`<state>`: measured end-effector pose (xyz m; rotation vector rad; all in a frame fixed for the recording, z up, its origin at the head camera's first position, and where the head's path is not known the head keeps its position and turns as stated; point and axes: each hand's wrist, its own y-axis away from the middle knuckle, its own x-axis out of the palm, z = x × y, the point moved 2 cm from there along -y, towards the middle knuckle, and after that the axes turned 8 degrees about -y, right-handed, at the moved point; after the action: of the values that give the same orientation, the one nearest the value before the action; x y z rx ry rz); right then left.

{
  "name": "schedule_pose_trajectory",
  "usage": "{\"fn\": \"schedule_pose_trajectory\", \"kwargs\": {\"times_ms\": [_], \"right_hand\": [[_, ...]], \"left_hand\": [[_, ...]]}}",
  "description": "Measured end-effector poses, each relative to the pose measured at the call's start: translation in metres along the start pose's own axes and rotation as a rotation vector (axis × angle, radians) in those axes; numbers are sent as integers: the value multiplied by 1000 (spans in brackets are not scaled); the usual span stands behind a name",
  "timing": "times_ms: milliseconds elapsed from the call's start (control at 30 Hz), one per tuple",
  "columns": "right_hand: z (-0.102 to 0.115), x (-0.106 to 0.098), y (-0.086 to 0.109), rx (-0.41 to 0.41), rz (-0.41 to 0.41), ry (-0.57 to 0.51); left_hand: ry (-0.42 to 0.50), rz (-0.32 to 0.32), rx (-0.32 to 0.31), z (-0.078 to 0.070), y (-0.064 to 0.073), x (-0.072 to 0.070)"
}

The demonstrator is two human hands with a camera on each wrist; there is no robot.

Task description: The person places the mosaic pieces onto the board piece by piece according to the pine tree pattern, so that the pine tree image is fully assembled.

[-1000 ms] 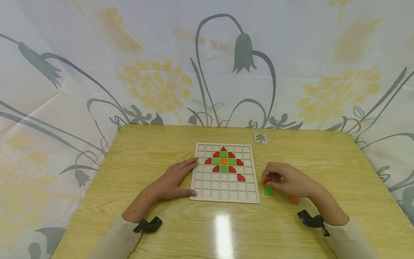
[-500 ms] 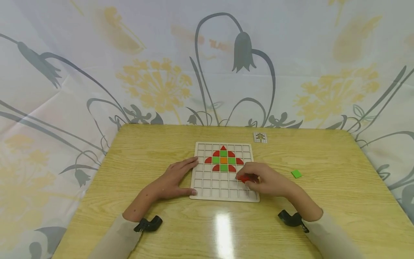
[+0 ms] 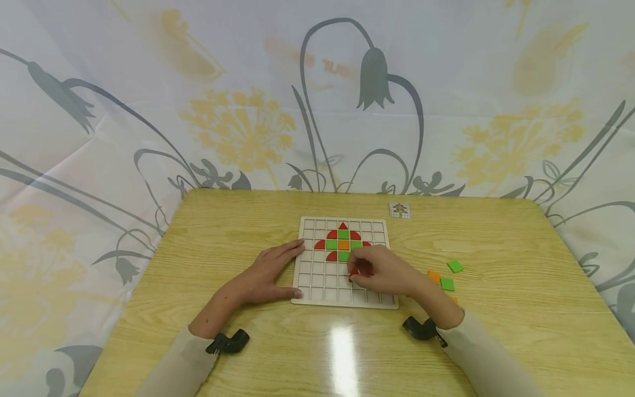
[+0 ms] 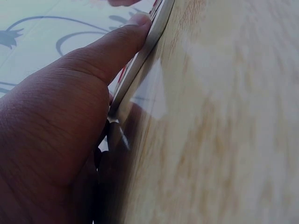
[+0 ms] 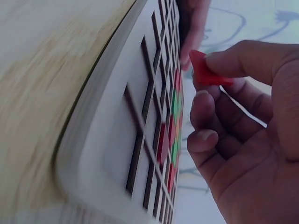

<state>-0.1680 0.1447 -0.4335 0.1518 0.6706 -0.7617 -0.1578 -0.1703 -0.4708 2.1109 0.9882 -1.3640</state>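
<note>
A pale square grid board (image 3: 317, 281) lies on the table, with red, green and orange tiles in its upper cells. My left hand (image 3: 265, 275) rests along the board's left side, fingers extended; its thumb (image 4: 124, 42) touches the board's edge in the left wrist view. Above the board's right half, my right hand (image 3: 382, 270) pinches a red tile (image 5: 208, 72) between thumb and fingers. That tile is clear of the cells in the right wrist view, where another red tile (image 5: 161, 142) sits in the grid. The right hand hides some cells in the head view.
Right of the board lie loose green tiles (image 3: 455, 266) and orange tiles (image 3: 434, 275), partly behind the right forearm. A small card with a printed grid pattern (image 3: 399, 210) lies beyond the board's upper right corner. A patterned cloth hangs behind the table.
My right hand has moved left from the loose tiles to over the board, carrying a red tile. Loose green and orange tiles have come into sight behind it. The left hand stays put.
</note>
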Motion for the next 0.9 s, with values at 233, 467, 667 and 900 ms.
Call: {"fn": "schedule_pose_trajectory", "kwargs": {"times_ms": [233, 467, 667, 900], "right_hand": [[9, 12, -20, 43, -31, -2], [4, 25, -36, 78, -70, -6], [6, 33, -48, 75, -74, -49], [9, 41, -58, 79, -69, -42]], "left_hand": [[6, 6, -5, 0, 0, 0], [8, 6, -3, -1, 0, -1], [16, 7, -5, -2, 0, -2], [18, 6, -2, -3, 1, -2]]}}
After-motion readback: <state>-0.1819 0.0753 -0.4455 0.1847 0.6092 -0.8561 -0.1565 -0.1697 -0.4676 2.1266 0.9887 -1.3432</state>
